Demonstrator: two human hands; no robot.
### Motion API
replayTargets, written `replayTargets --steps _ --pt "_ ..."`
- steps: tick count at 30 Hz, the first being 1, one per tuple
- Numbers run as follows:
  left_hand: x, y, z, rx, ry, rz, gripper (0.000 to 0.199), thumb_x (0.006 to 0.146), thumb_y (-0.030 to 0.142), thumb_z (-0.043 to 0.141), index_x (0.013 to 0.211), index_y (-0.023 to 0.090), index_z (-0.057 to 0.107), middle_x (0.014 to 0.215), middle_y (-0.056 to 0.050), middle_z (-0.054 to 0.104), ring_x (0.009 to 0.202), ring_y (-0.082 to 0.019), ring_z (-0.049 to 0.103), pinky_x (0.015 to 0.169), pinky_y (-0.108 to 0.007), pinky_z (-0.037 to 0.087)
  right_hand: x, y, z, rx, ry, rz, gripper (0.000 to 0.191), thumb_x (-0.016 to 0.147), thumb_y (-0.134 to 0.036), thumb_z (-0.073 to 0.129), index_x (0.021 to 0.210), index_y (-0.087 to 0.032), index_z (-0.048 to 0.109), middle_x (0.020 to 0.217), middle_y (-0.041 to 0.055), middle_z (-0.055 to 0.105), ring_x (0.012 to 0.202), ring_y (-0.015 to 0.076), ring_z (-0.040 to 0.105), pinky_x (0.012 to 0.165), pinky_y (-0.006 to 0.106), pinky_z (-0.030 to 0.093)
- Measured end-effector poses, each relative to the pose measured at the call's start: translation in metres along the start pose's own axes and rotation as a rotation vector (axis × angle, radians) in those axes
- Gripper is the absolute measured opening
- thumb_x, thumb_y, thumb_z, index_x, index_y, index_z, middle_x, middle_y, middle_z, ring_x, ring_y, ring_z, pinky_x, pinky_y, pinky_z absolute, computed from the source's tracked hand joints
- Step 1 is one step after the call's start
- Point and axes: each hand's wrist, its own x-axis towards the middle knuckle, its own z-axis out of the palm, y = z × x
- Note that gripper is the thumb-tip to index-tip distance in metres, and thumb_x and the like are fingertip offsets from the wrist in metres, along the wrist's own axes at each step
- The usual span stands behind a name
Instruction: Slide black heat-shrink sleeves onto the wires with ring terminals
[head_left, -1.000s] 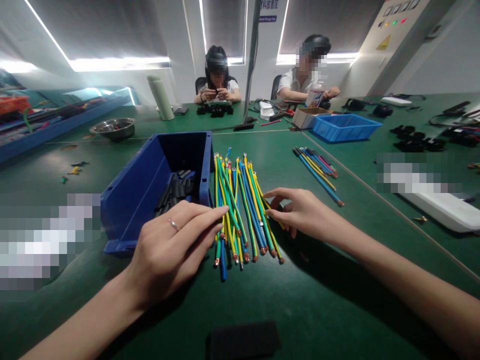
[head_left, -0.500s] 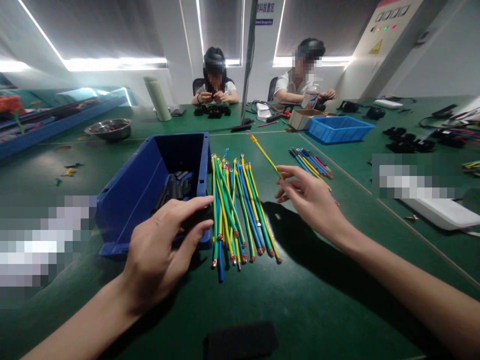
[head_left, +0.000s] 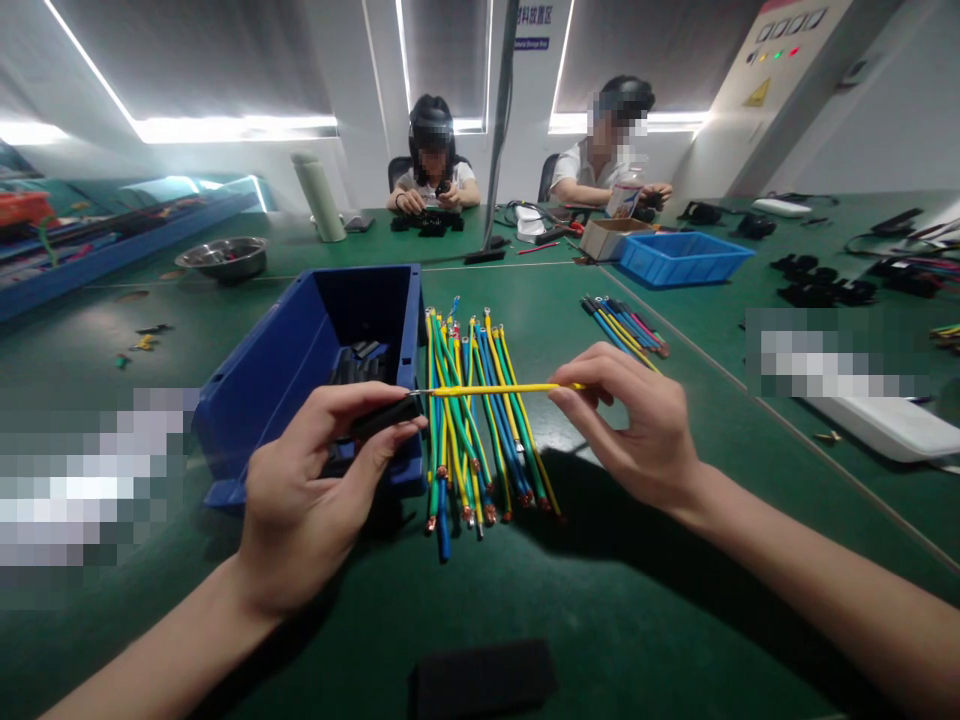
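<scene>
My right hand [head_left: 626, 415] pinches a yellow-green wire [head_left: 495, 390], held level above the table. The wire's metal-tipped end points left and reaches the fingertips of my left hand [head_left: 322, 480]. That hand is closed on a short black tube [head_left: 386, 414] between thumb and fingers. Whether the tip touches the tube, I cannot tell. Below the wire lies a bunch of cut wires [head_left: 457, 440], yellow-green and blue, with bare copper at the near ends and metal lugs at the far ends. Behind my left hand stands a dark blue bin [head_left: 255, 380] with several black tubes inside.
A black block [head_left: 484, 680] lies at the near edge. Further right are a smaller wire bundle [head_left: 622, 330] and a white power strip [head_left: 862, 400]. A blue tray [head_left: 686, 262], a steel bowl [head_left: 225, 260] and a metal pole [head_left: 499, 130] stand farther back, before two people.
The wire in my right hand has swung from pointing up and away to lying level, its tip now at my left hand. The left fingers' black tube now shows clearly.
</scene>
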Motion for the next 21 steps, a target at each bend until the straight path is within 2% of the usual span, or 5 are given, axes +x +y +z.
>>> replayTargets --steps 8,15,21 --pt "-0.0011 0.0012 -0.0008 -0.081 0.021 0.004 0.021 0.09 0.024 0.068 0.111 0.027 0.065 0.094 0.005 0.072 0.082 -0.01 0.072 0.079 -0.019 0.059 0.0025 0.0038 -0.0034 -0.022 0.041 -0.046 0.007 0.09 -0.014 0.061 0.091 -0.021 0.062 0.081 0.0026 0.062 0.068 0.013 0.056 0.056 0.028 0.045" --pt "-0.0019 -0.0005 -0.0019 -0.023 0.029 0.041 0.021 0.089 0.025 0.069 0.11 0.027 0.066 0.097 0.004 0.071 0.082 -0.011 0.071 0.078 -0.024 0.058 0.0028 0.0052 -0.0033 -0.031 0.046 -0.084 0.01 0.088 -0.013 0.063 0.093 -0.022 0.064 0.084 0.0035 0.065 0.074 0.0147 0.061 0.063 0.03 0.051" --pt "0.0008 0.0021 -0.0033 0.002 -0.045 0.105 0.019 0.091 0.023 0.066 0.11 0.026 0.065 0.096 0.003 0.07 0.08 -0.012 0.071 0.073 -0.024 0.057 0.0029 0.0065 -0.0035 -0.073 0.087 -0.097 0.01 0.087 -0.015 0.065 0.092 -0.023 0.065 0.082 0.0029 0.066 0.073 0.0152 0.063 0.063 0.031 0.052"
